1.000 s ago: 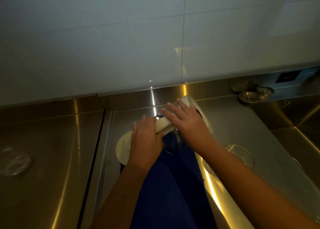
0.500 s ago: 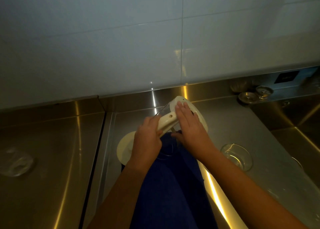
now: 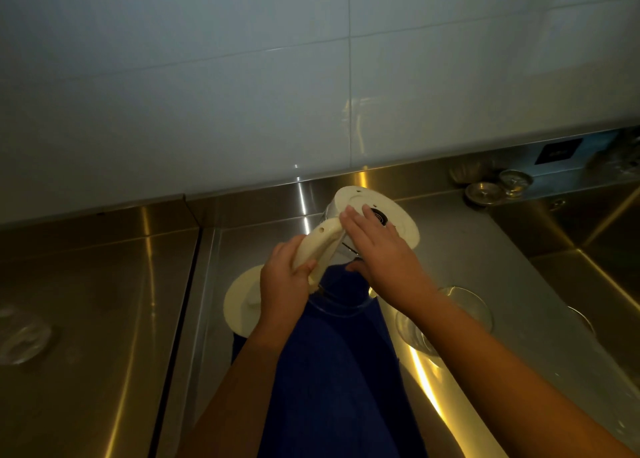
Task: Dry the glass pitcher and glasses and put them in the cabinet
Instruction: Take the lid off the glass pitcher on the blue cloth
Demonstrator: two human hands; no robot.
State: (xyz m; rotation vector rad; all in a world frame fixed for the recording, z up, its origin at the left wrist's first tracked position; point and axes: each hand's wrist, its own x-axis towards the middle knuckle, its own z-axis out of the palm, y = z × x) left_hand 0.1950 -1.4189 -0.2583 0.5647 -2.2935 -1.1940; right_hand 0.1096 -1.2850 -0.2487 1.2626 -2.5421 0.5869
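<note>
Since the earlier frame, the glass pitcher (image 3: pixel 341 249) has been tipped further, its cream base (image 3: pixel 398 220) now turned up toward the camera. It is held above the steel desk (image 3: pixel 485 256). The left hand (image 3: pixel 282 286) is closed in a grip around the cream handle (image 3: pixel 317 249). The right hand (image 3: pixel 381 249) is laid flat on the base, fingers extended, grasping nothing. A blue cloth (image 3: pixel 332 371) hangs beneath. A glass (image 3: pixel 464 305) stands on the desk beside the right forearm.
</note>
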